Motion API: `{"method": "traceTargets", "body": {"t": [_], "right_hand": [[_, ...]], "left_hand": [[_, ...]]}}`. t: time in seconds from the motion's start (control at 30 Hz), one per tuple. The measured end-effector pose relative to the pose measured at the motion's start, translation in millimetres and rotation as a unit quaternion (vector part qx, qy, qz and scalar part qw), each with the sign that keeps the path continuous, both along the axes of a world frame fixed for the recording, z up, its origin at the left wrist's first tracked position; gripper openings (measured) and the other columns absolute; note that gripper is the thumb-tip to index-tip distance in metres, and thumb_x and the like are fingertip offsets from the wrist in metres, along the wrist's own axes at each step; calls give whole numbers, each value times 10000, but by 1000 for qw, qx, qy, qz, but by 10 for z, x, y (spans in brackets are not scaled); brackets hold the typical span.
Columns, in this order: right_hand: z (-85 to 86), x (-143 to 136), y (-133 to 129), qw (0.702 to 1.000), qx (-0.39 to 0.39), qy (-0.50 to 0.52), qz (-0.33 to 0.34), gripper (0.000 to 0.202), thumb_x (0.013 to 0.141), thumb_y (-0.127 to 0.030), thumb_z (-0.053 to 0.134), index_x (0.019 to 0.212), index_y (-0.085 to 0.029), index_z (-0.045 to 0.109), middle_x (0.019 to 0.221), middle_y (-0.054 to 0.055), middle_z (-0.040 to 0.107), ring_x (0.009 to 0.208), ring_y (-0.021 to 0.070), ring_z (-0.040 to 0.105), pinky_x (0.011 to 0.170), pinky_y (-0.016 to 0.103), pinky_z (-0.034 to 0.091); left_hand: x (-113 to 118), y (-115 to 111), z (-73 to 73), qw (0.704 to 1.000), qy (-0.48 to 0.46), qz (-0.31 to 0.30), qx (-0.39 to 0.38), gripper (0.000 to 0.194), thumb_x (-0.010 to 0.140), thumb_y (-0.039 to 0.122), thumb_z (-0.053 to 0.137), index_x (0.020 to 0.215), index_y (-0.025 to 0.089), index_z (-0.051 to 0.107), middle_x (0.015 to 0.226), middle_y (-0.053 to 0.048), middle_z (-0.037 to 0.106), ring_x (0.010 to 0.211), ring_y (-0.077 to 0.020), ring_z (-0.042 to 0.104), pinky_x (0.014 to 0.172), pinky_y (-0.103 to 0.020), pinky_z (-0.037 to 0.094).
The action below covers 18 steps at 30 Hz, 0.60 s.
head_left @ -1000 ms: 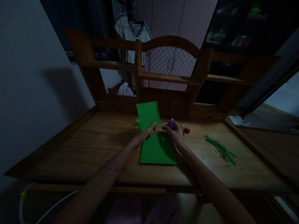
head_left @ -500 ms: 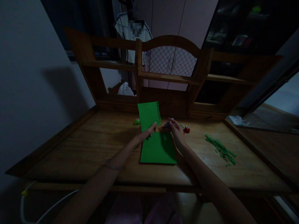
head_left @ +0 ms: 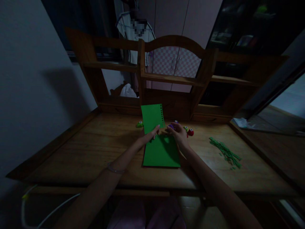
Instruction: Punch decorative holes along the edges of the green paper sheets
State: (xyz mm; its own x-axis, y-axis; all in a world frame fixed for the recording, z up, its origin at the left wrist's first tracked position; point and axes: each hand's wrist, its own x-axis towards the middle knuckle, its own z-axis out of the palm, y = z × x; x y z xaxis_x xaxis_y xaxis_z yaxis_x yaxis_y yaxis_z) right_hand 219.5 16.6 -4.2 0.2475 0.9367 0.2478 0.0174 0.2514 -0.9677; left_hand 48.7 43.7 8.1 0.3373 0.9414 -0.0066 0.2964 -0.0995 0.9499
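My left hand (head_left: 150,135) holds a green sheet of paper (head_left: 152,114) upright by its lower part, thumb across the front. A row of small holes runs down that sheet's right edge. My right hand (head_left: 179,134) is closed, its fingertips around a small purple object (head_left: 171,126) close to the sheet's lower right corner. Most of the purple object is hidden by the fingers, so its kind is unclear. Under both hands a larger green sheet (head_left: 162,154) lies flat on the wooden table (head_left: 100,156).
Small toy-like pieces with round eyes stand behind my hands: a green one (head_left: 139,124) at left, a red one (head_left: 190,132) at right, others partly hidden. A heap of thin green strips (head_left: 225,151) lies to the right. A wooden shelf unit (head_left: 166,103) borders the table's back.
My right hand has shifted slightly, with its fingers now more curled around the purple object. The held green sheet has moved a touch to the right.
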Motion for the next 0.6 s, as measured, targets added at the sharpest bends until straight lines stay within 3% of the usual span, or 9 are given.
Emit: {"method": "traceTargets", "body": {"t": [0.17,0.37,0.6], "right_hand": [[13,-31,-23,999,-1,-41,-18,513,659,-469,687,1086,-211,568,992,77,652,727,193,649,561,289,508],[2,10,-28,994,4,-105,-42,502,655,-456,689,1068,-182,612,982,87,661,748,188,633,597,280,494],[-57,73,11,994,-24,-102,-38,516,642,-420,686,1088,-171,617,902,67,677,671,174,628,604,295,494]], "left_hand": [[-21,-39,43,1000,-5,-26,7,512,807,652,332,629,196,482,435,37,375,417,-113,361,486,-254,314],[-22,-48,60,999,1,-33,-12,508,818,640,314,622,199,469,425,42,356,415,-111,355,482,-252,300],[-25,-16,28,1000,4,-28,3,527,805,662,314,633,195,489,423,42,363,411,-111,361,467,-248,293]]}}
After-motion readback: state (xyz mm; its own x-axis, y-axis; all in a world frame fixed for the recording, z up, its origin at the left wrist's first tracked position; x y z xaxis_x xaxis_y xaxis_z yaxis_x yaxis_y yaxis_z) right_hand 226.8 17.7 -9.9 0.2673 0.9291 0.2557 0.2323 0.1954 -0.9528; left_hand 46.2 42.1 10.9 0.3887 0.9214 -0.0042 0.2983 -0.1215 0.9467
